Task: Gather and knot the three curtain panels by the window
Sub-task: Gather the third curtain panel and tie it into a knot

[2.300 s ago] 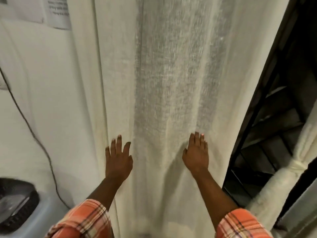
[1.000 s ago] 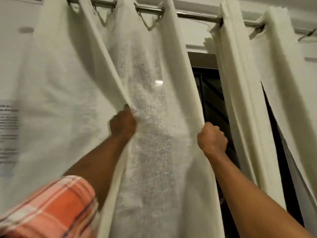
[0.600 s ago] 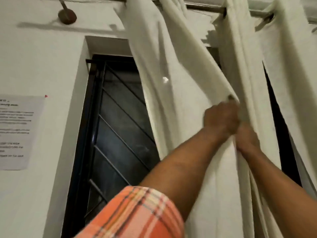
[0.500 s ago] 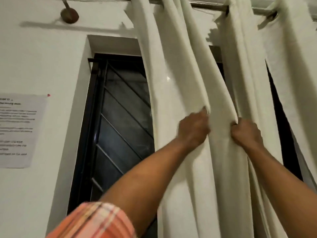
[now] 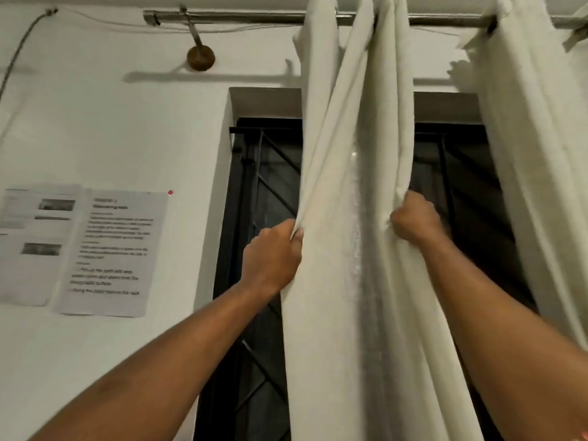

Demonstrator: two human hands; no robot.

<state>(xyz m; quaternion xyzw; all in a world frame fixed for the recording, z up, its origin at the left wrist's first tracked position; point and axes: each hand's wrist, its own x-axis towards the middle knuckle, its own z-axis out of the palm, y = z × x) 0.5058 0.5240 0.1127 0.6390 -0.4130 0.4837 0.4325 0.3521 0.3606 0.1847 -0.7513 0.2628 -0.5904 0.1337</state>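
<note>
A cream curtain panel (image 5: 346, 281) hangs bunched in folds from a metal rod (image 5: 241, 18) in front of a dark barred window (image 5: 264, 192). My left hand (image 5: 273, 256) is closed on the panel's left edge at about mid height. My right hand (image 5: 413, 219) is fisted on its right edge, a little higher. A second cream panel (image 5: 537, 160) hangs at the right, apart from the one I hold. Its lower part runs out of view.
Printed paper sheets (image 5: 95, 249) are stuck on the white wall left of the window. A round brown bracket (image 5: 200, 57) carries the rod. A thin cable (image 5: 19, 49) runs down the wall at the top left.
The panel has been slid right along the rod and gathered, uncovering the window's left side. My hands came together, then spread again to the panel's two edges. The view has tilted up.
</note>
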